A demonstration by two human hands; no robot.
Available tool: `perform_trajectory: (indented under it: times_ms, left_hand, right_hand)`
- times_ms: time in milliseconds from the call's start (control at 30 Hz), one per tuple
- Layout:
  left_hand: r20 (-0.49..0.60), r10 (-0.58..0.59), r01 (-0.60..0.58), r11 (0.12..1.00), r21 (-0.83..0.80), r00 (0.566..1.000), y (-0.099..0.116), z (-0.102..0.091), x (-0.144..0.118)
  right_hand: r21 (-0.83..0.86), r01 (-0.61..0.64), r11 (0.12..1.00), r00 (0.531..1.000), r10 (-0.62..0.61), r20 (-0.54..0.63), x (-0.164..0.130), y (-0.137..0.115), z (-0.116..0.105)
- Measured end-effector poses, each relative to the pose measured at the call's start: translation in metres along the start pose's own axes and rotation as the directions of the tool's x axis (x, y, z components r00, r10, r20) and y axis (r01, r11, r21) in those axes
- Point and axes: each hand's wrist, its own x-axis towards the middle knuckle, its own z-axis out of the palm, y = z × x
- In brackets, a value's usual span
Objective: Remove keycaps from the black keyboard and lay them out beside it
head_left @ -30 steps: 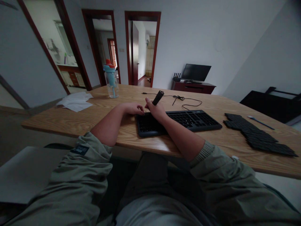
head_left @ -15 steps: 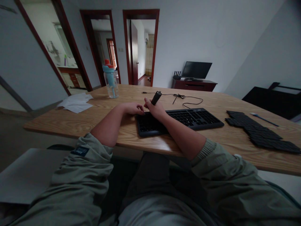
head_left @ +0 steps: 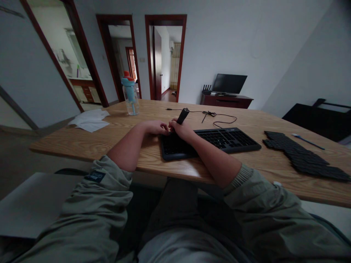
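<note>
A black keyboard (head_left: 229, 141) lies on the wooden table in front of me, its left part half hidden under my forearm. My right hand (head_left: 184, 130) is closed around a thick black handle (head_left: 183, 115) that tilts up and to the right. Its working end is hidden behind the hand, down at the keyboard's far left part. My left hand (head_left: 157, 128) rests at the keyboard's far left corner with curled fingers on its edge, close to the right fingertips. Removed black keycaps (head_left: 298, 153) lie in rows to the right.
A blue brush-like stick (head_left: 308, 141) lies beyond the keycaps. Behind the keyboard runs a bundled black cable (head_left: 210, 114). A clear bottle with a red and blue lid (head_left: 131, 95) stands at the back left, near white tissues (head_left: 91, 119). The table's edge (head_left: 153, 171) is close to me.
The view has tilted up very slightly, so everything sits a little lower. Both hands stay at the keyboard's far left corner, and the black handle leans slightly more to the right.
</note>
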Motion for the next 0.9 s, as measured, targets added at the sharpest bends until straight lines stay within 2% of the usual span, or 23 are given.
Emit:
perform_trajectory:
  times_ms: [167,433,567,633,700,767,900]
  left_hand:
    - [-0.050,0.043,-0.046,0.997,-0.065,0.998,0.012,-0.001,-0.010]
    - [-0.035,0.063,-0.061,0.997,0.036,0.997,0.022,-0.004,-0.018]
    - [-0.041,0.065,-0.063,0.997,0.046,0.997,0.020,-0.004,-0.012]
    - [-0.033,0.075,-0.074,0.997,0.021,0.997,0.019,-0.003,-0.009]
    - [-0.014,0.079,-0.079,0.997,-0.005,0.997,0.018,-0.002,-0.006]
    - [-0.005,0.073,-0.073,0.997,-0.014,0.997,0.016,-0.001,-0.005]
    - [-0.055,0.006,-0.006,1.000,-0.014,0.998,0.008,0.002,-0.003]
  right_hand:
    - [-0.052,0.017,0.998,1.000,-0.018,-0.011,0.002,0.005,-0.002]
    - [-0.028,-0.011,1.000,1.000,0.011,-0.016,0.002,0.005,-0.003]
    - [0.157,0.005,0.988,1.000,0.000,-0.030,0.000,0.002,0.004]
    - [0.288,-0.013,0.957,0.993,0.046,-0.110,-0.001,-0.002,0.012]
    - [0.360,-0.064,0.931,0.967,0.147,-0.208,0.000,-0.007,0.019]
    - [0.384,-0.124,0.915,0.935,0.238,-0.265,0.001,-0.011,0.026]
    - [0.378,-0.202,0.904,0.898,0.325,-0.298,0.005,-0.011,0.031]
